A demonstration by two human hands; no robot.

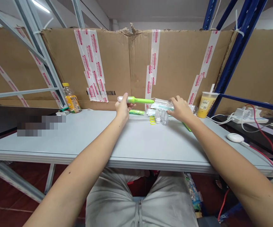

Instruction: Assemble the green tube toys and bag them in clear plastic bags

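Observation:
My left hand (122,109) is closed around the clear, whitish end of a bright green pen-shaped stick (142,101). The stick points to the right, roughly level, above the table. My right hand (181,108) has its fingers apart at the right end of some clear plastic packaging (161,104); whether it touches this is unclear. Small clear plastic pieces (165,118) stand between the hands, beside several yellow-green rings (152,120). A flat green strip (136,112) lies behind my left hand. Another green piece (187,126) is partly hidden by my right forearm.
The grey table (141,142) runs up to a taped cardboard wall (117,63). A juice bottle (72,101) stands at the back left, a yellow drink cup (206,105) at the back right. A power strip (248,116), cables and a white round device (235,137) lie on the right.

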